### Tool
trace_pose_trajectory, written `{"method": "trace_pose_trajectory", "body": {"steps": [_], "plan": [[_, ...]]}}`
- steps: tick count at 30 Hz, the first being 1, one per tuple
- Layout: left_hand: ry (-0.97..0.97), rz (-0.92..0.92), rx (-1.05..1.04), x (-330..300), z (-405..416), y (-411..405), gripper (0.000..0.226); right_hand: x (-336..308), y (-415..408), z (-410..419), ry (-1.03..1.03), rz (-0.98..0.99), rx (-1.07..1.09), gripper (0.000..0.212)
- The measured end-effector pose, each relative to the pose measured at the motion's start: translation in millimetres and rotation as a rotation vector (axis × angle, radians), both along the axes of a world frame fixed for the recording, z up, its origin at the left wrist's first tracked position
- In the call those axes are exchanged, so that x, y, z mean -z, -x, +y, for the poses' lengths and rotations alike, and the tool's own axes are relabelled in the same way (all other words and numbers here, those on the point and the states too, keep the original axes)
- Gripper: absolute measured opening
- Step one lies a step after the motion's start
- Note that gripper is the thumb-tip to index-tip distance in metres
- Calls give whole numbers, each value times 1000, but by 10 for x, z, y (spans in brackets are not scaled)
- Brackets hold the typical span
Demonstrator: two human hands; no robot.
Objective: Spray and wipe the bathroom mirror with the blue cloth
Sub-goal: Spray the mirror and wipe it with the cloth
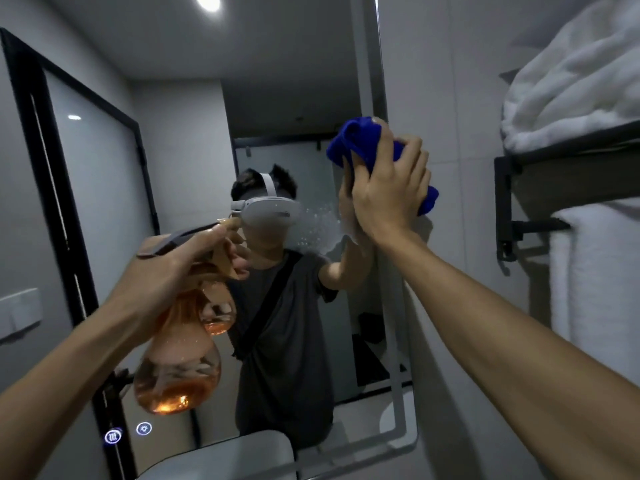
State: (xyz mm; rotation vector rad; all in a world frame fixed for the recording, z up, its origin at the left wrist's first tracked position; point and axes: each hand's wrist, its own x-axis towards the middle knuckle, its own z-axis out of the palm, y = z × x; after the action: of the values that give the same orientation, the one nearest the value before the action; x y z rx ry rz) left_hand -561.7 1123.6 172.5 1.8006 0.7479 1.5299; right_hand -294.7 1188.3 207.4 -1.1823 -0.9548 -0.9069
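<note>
The blue cloth [367,147] is bunched in the right hand [388,199], pressed flat against the mirror [194,140] near its right edge, upper half; fingers are closed over the wad with part of it spilling out above and to the right. The spray bottle [176,362] is gripped by the left hand [173,268] around the neck, one finger on the trigger, nozzle aimed at the glass. Droplets [318,226] are seen on the mirror just left of the cloth, so wet glass is judged to be right beside the wiping hand. The cloth is judged soft, light and compliant: it is best held bunched under a flat palm, so pressure is spread and no loose corner trails. The bottle looks like clear amber plastic, only partly filled with liquid pooled at the bottom, so it is judged fairly light but bottom-heavy and possibly slippery if wet; the neck grip seems right. The mirror is rigid and fragile: even pressure is advised, with no knock from the nozzle. To the right, a black rack [505,202] with stacked white towels [571,84] and a hanging towel [595,271] sits near the mirror's edge and could be clipped by the elbow on wide strokes. Two lit touch buttons [128,433] at lower left could be triggered when wiped. A white fixture [235,455] sits below the mirror; what it is cannot be told.
</note>
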Motion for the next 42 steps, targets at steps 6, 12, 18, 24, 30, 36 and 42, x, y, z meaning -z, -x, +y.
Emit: {"method": "trace_pose_trajectory", "body": {"steps": [6, 12, 18, 24, 30, 36, 42], "plan": [[49, -46, -30, 117, 145, 119, 22, 844, 242, 154, -16, -441, -10, 64], [153, -191, 29, 226, 250, 159, 27, 1625, -80, 175, 15, -875, -30, 44], [174, -173, 20, 216, 288, 166, 30, 742, -342, 124, -16, -657, -15, 62], [158, -152, 25, 215, 338, 183, 33, -334, 92, 122, -80, -32, 26, 49], [144, -111, 47, 238, 362, 222, 34, 451, 634, 153, -38, -462, -59, 61], [160, -143, 43, 253, 348, 218, 28, 1604, 395, 122, 57, -859, -78, 53], [182, -155, 61, 235, 369, 232, 31, 910, -81, 179, 37, -938, -13, 67]]}}
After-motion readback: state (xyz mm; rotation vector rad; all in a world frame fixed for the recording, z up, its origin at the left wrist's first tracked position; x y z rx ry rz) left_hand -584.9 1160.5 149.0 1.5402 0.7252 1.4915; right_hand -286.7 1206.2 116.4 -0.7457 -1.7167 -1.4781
